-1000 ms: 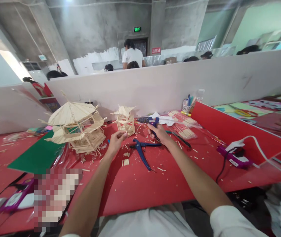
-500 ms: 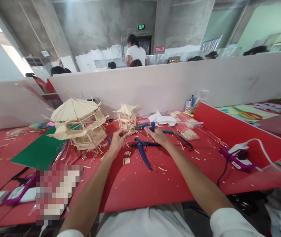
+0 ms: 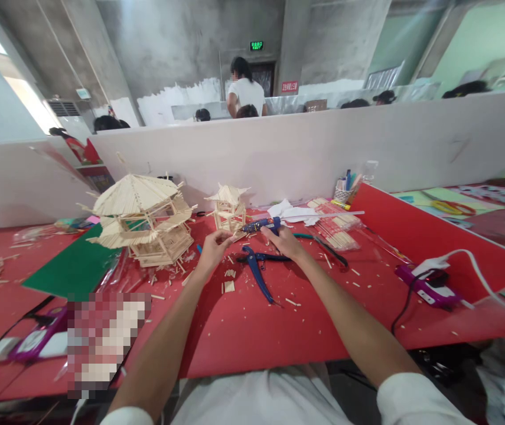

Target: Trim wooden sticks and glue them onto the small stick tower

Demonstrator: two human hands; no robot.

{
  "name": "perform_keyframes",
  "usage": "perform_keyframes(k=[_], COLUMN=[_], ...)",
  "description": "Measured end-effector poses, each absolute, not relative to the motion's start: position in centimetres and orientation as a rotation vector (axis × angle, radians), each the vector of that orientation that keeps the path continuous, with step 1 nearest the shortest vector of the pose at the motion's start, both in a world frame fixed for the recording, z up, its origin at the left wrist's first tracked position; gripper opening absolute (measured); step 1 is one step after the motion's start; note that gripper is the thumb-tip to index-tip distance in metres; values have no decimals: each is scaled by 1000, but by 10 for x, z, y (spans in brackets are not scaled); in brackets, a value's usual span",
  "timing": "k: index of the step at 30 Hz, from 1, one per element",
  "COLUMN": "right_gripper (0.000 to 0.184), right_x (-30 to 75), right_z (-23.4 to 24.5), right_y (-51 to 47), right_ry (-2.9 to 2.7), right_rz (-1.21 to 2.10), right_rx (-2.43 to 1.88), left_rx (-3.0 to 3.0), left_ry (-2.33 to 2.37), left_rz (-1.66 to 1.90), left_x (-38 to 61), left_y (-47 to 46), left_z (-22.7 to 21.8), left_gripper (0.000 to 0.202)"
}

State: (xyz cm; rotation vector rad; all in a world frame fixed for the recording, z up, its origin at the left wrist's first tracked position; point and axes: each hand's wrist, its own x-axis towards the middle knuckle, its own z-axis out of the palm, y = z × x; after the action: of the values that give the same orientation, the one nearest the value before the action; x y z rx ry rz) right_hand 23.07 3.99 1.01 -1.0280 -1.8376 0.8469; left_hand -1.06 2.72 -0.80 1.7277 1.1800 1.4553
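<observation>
My right hand (image 3: 288, 243) is wrapped round a blue hot glue gun (image 3: 261, 225), its nozzle pointing left. Just left of the nozzle, my left hand (image 3: 215, 249) is closed in a pinch on a small pale wooden stick (image 3: 235, 238), mostly hidden by the fingers. Behind both hands stands a small stick-built pavilion (image 3: 230, 208). A larger pavilion (image 3: 139, 203) of the same sticks, with two roof tiers, stands to the left. Below the hands lie a blue-handled cutter (image 3: 257, 274) and short cut stick pieces (image 3: 229, 287).
Wooden scraps dot the red table (image 3: 305, 339). A green board (image 3: 64, 265) lies left, and packaged sticks (image 3: 338, 233) and white tissue (image 3: 291, 212) lie behind right. Purple power strips (image 3: 427, 287) with cables sit on both sides. A white partition (image 3: 287, 153) bounds the back; people are beyond it.
The view has shifted slightly. Both hands hold nearly the same pose, with the glue gun nozzle still by the left fingertips.
</observation>
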Motion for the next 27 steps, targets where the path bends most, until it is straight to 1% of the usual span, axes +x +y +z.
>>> perform_keyframes(k=[7,16,23,27], right_gripper=[52,52,50,51], right_x=[230,230,230,229], right_z=[10,7,8,9], right_y=[40,43,41,40], right_ry=[-1802,-1821,-1720,-1717], right_rz=[908,896,1042,1054], right_rx=[-1005,-1017,-1020,-1038], left_rx=[1743,1758,1734,1730], left_ry=[1196,1210,1194,1198], left_rz=[1477,1492,1473,1463], left_x=[-11,-12,-12,-11], left_y=[28,28,28,26], left_z=[-8,-7,-8,-6], left_gripper=[24,22,24,25])
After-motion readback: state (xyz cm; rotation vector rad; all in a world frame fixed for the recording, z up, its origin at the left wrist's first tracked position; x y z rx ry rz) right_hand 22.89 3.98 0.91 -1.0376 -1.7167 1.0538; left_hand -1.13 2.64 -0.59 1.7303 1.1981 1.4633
